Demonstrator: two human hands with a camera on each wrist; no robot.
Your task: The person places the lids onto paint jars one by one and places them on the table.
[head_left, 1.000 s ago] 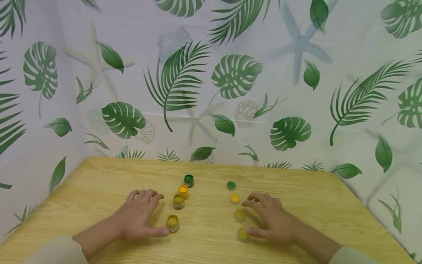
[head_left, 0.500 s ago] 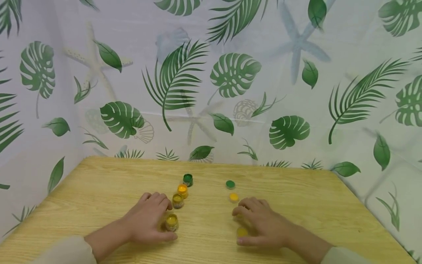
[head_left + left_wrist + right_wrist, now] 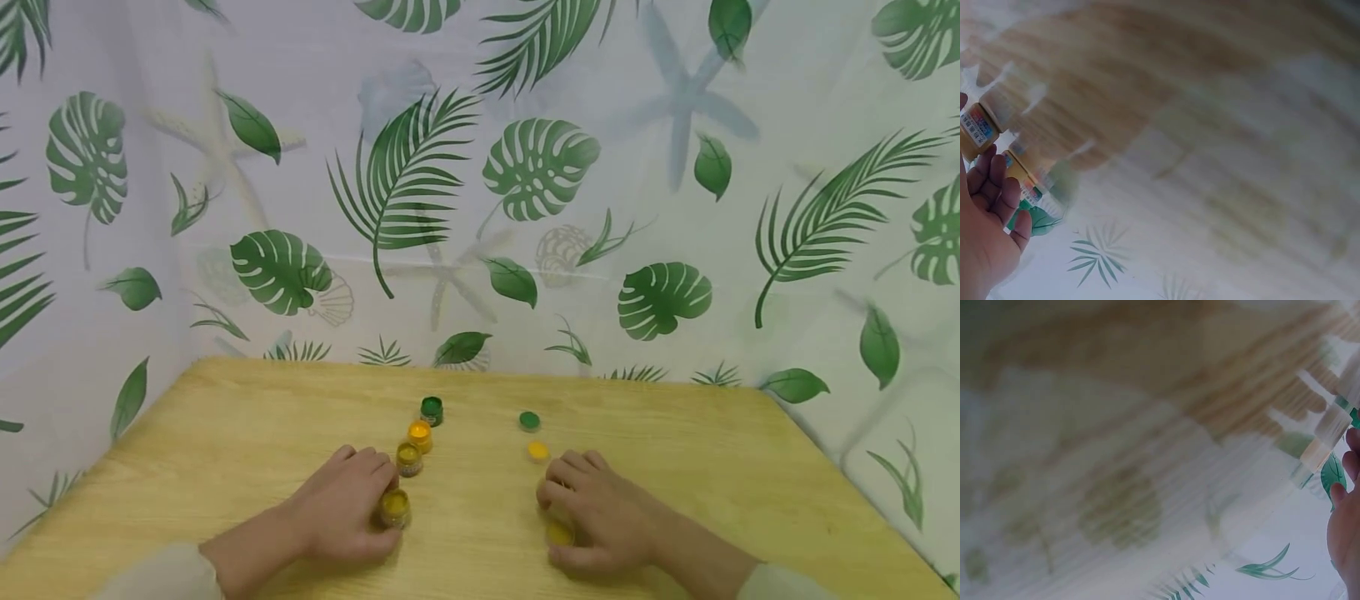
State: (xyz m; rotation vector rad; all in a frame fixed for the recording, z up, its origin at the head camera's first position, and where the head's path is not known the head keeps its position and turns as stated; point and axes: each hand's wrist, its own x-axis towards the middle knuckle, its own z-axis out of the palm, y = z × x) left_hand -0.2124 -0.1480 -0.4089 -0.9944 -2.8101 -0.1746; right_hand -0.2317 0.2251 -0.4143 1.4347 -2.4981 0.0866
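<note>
The left hand (image 3: 345,508) curls round the nearest small paint jar (image 3: 395,507), which holds dark yellow paint. In the left wrist view this labelled jar (image 3: 979,130) sits by the fingertips. Behind it stand an olive-yellow paint jar (image 3: 408,458), an orange-yellow paint jar (image 3: 420,435) and a green paint jar (image 3: 431,410), all uncapped. My right hand (image 3: 607,517) has its thumb and curled fingers about the nearest yellow lid (image 3: 559,533). Another lid is hidden beneath that hand. Beyond its fingers lie an orange-yellow lid (image 3: 537,451) and a green lid (image 3: 529,421).
A wood-grain table (image 3: 472,550) carries the jars in a row on the left and the lids in a row on the right. A white cloth backdrop (image 3: 570,325) with printed leaves rises behind its back edge and along the sides.
The left hand has moved right and its fingers have curled round the nearest jar. My right hand has moved slightly left and down over the near lids, covering one, and its fingers have drawn in.
</note>
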